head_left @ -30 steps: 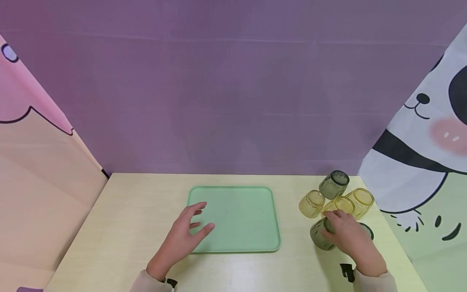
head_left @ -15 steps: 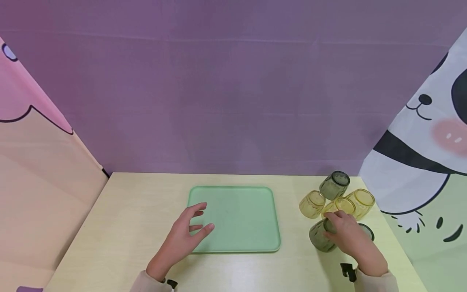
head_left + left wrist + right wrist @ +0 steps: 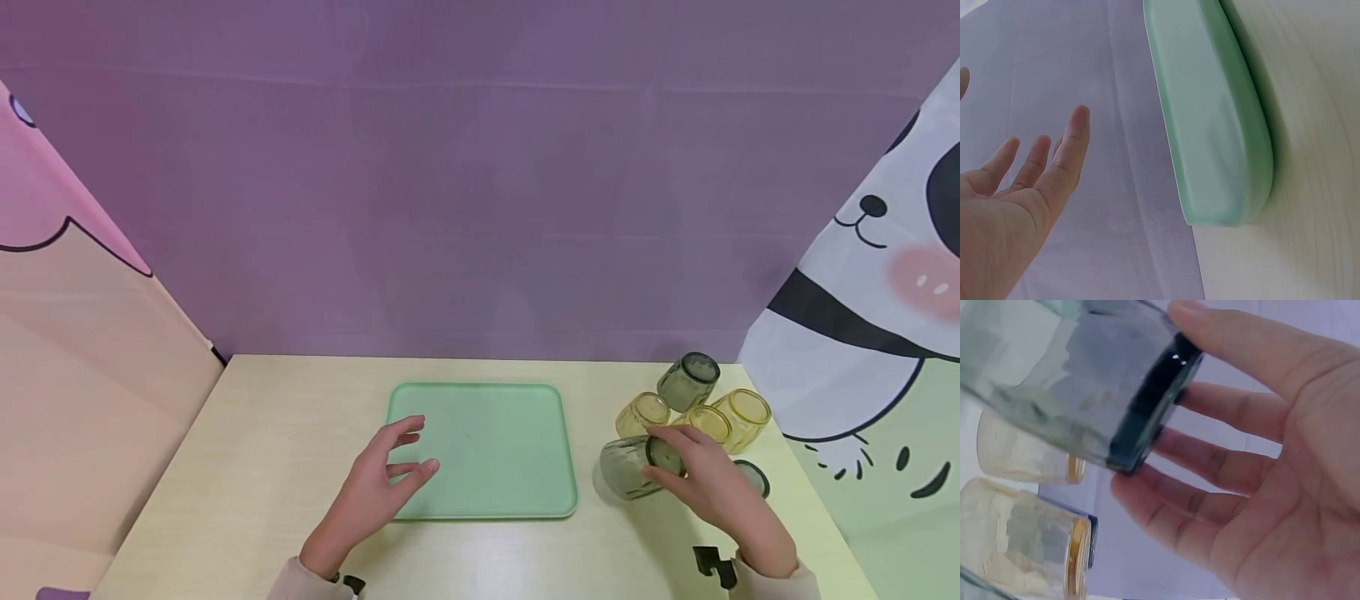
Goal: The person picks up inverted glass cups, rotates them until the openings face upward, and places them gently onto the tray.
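My right hand (image 3: 705, 479) pinches a grey-green glass tumbler (image 3: 624, 468) between thumb and fingers at its dark, thick-edged end. The tumbler is tilted, its body pointing left, away from the palm. In the right wrist view the fingertips lie right along the dark edge of the tumbler (image 3: 1079, 381). My left hand (image 3: 378, 479), fingers apart and holding nothing, hovers over the left side of a light green rectangular tray (image 3: 495, 450). In the left wrist view the tray (image 3: 1210, 125) lies to the right of the spread fingers.
Just behind the held tumbler stand yellow glasses (image 3: 742, 421) in a cluster, with a dark grey-green glass (image 3: 686, 382) at the back. Another grey-green glass (image 3: 753, 477) is partly hidden by my right hand. A purple cloth (image 3: 480, 208) hangs behind the pale table (image 3: 285, 433).
My right hand has tipped the grey-green tumbler and shifted it left, out from the cluster, so its body now points left. The left hand has stayed put.
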A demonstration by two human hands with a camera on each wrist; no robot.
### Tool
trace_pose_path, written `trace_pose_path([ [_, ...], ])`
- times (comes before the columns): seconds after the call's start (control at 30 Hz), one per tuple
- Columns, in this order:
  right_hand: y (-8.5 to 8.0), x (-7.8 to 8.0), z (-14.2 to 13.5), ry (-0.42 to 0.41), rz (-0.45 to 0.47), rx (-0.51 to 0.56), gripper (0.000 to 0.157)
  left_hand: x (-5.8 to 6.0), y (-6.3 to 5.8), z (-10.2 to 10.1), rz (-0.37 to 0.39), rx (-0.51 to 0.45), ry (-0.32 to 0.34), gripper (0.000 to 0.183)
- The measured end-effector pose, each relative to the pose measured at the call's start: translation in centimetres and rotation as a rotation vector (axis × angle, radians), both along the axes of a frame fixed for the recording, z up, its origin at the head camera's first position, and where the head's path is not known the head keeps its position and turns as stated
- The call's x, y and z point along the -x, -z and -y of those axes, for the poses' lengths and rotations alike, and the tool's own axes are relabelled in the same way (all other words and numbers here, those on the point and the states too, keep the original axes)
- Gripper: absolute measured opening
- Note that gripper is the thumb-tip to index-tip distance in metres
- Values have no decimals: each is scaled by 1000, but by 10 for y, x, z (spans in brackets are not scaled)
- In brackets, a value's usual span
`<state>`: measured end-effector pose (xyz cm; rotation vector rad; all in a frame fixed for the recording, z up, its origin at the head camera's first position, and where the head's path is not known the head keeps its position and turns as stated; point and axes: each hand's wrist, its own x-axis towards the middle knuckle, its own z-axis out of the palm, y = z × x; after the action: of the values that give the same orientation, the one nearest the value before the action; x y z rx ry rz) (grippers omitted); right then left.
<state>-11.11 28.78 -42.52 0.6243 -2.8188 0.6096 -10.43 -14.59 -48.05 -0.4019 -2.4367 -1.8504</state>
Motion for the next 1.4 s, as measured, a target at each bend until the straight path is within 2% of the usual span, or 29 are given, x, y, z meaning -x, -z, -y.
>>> trace_pose_path([
  [0.23,-3,-1,8,11,-8,92,48,-2,-3,0,9,-47,8,57],
  [0.47,2,1,17,-42,-70,229,50,-3,-3,0,-14,-74,19,57],
  [0.63,8,3,24,-70,-32,390,53,-3,-4,-1,-22,-91,30,56],
  [0.8,12,3,35,-163,58,633,56,-4,-7,-3,-26,-115,39,56],
  [0.9,14,2,42,-215,98,734,56,-4,-9,-5,-30,-137,55,56],
  [1.1,18,3,57,-283,101,840,56,-5,-12,-9,-29,-167,80,57],
  [1.4,25,5,79,-350,180,948,54,-5,-14,-16,-15,-208,106,59],
])
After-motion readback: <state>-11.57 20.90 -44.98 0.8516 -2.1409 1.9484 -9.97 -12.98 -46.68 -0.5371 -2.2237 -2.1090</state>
